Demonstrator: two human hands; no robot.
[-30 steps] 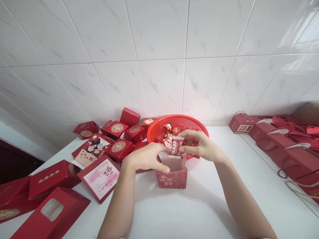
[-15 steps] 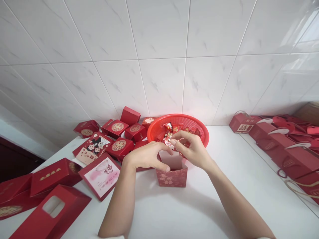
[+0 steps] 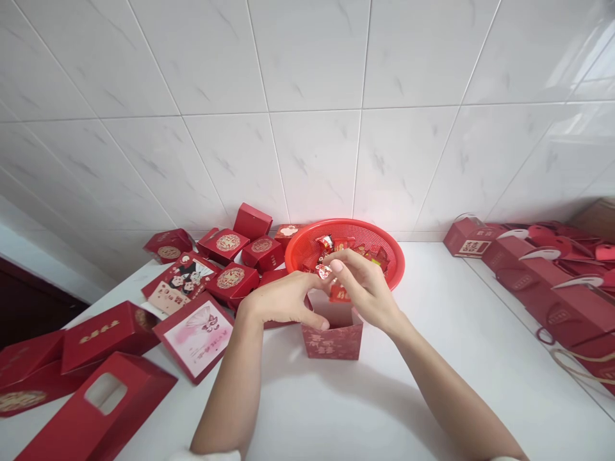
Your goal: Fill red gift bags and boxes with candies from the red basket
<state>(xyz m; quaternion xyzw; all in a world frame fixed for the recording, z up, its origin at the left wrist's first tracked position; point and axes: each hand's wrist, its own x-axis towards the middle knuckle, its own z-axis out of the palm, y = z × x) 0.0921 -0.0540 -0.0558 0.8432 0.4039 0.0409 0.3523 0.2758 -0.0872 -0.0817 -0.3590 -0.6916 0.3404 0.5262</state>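
A small open-topped red paper box (image 3: 332,343) with pale lettering stands on the white table in front of me. My left hand (image 3: 288,299) curls over its left side, thumb at the near rim and fingers bent toward the back, gripping it. Above the opening is my right hand (image 3: 361,285), its fingers bent around a red wrapped candy (image 3: 339,293) that shows below them. Just behind, a red plastic basket (image 3: 394,256) contains several wrapped candies (image 3: 325,243), partly covered by my hands. The box's inside bottom is hidden.
Closed red gift boxes (image 3: 228,242) lie in a loose group to the left, with larger red boxes (image 3: 103,336) nearer me. Rows of red handled boxes (image 3: 521,272) line the right side. A tiled wall (image 3: 317,166) rises behind the table.
My right hand has shifted slightly, and a red candy now shows under its fingers over the box. My left hand stays on the box. The view has moved a little.
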